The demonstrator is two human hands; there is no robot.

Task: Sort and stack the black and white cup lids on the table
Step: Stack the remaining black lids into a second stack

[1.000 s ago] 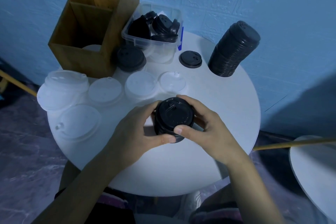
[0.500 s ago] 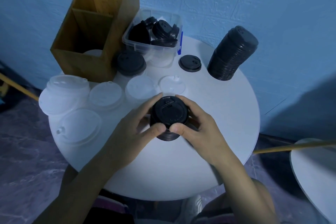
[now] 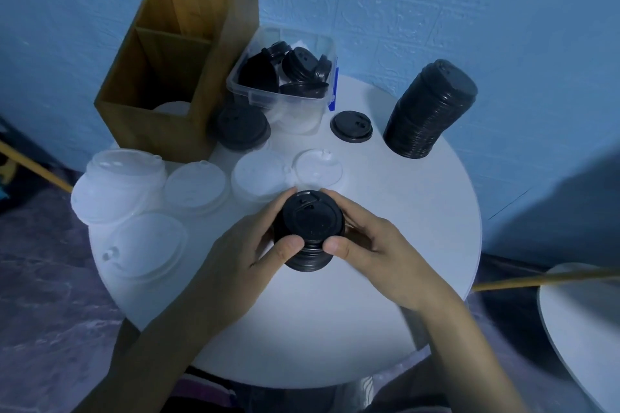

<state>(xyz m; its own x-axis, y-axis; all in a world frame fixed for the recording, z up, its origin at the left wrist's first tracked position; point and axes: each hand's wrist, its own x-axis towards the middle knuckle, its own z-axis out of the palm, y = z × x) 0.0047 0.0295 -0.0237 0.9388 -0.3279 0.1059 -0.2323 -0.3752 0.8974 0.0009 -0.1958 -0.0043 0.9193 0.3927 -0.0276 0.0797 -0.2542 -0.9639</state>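
A short stack of black lids [image 3: 310,228] is held at the middle of the round white table [image 3: 419,218]. My left hand [image 3: 241,248] grips its left side and my right hand [image 3: 375,248] grips its right side, thumbs on the near rim. A tall black lid stack [image 3: 431,112] leans at the back right. One black lid [image 3: 351,126] lies flat near it, and another small black stack [image 3: 242,127] stands by the bin. White lid stacks [image 3: 120,184] [image 3: 196,186] [image 3: 260,176] [image 3: 317,166] [image 3: 147,245] fill the left.
A clear plastic bin [image 3: 261,94] with loose black lids stands at the back. A wooden divided box [image 3: 174,54] stands at the back left with a white lid inside. A second white table [image 3: 583,322] edge shows at the right. The wall is blue.
Both hands have carried the black stack slightly away from me toward the white lids, keeping the same two-sided grip. The view has shifted a little.
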